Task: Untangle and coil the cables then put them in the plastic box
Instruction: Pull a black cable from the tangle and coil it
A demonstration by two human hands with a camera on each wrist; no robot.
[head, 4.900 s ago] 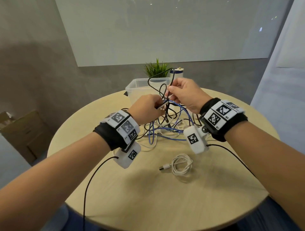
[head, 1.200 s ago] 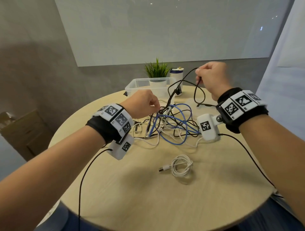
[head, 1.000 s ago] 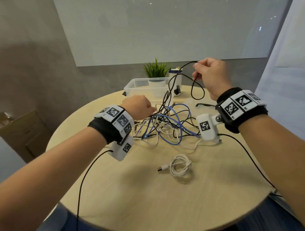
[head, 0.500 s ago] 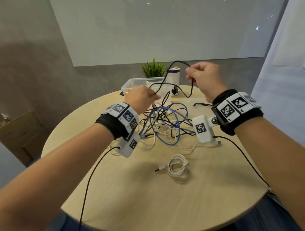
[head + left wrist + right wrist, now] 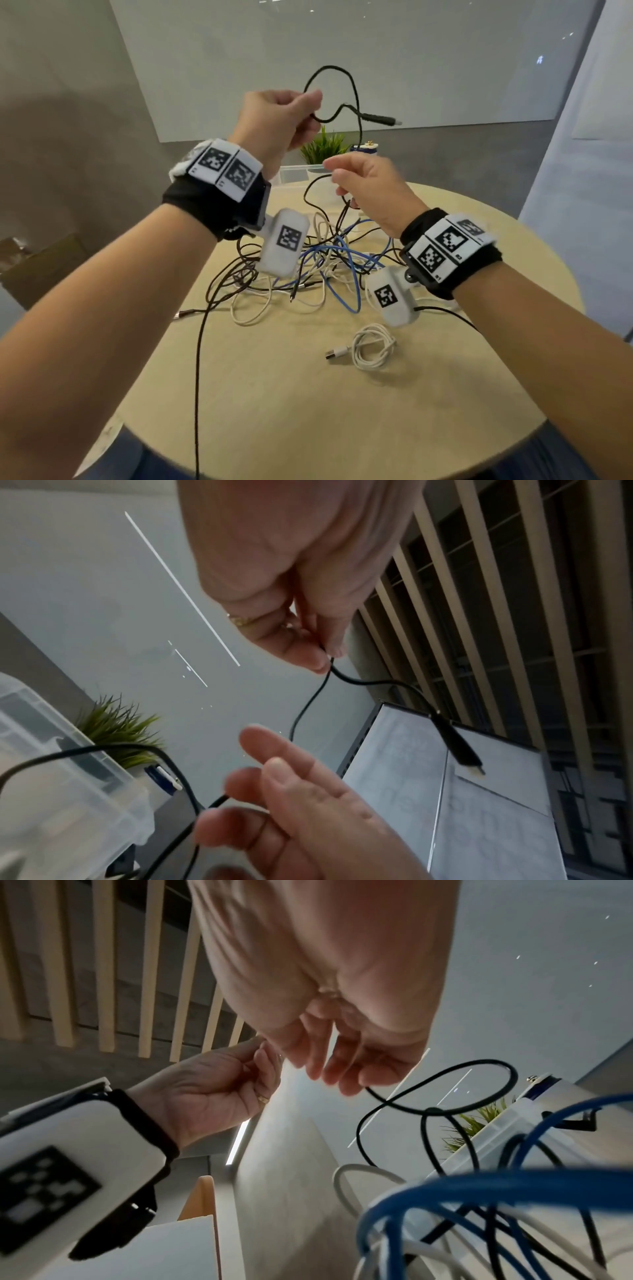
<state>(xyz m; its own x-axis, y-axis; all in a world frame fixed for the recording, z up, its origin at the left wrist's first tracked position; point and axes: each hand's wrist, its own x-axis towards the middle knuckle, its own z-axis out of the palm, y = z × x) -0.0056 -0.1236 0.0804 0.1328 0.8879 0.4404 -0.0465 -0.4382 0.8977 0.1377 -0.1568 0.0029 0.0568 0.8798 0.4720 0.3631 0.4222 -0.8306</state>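
My left hand (image 5: 306, 103) is raised above the table and pinches a black cable (image 5: 354, 99) near its free end; the left wrist view shows thumb and finger closed on the black cable (image 5: 310, 704). Its plug (image 5: 381, 120) sticks out to the right. Lower down, my right hand (image 5: 339, 181) holds the same black cable (image 5: 441, 1080) between loosely curled fingers. The cable runs down into a tangle of black, white and blue cables (image 5: 308, 270) on the round table (image 5: 342, 411). The clear plastic box (image 5: 296, 173) stands behind my hands, mostly hidden.
A coiled white cable (image 5: 371, 346) lies alone on the table in front of the tangle. A small green plant (image 5: 323, 147) and a white cylinder (image 5: 365, 149) stand behind the box. Black wrist-camera leads trail off the table's near edges.
My left hand left the tangle, rose and took the black cable near its plug end. My right hand came down from the top of the cable to a lower point on it.
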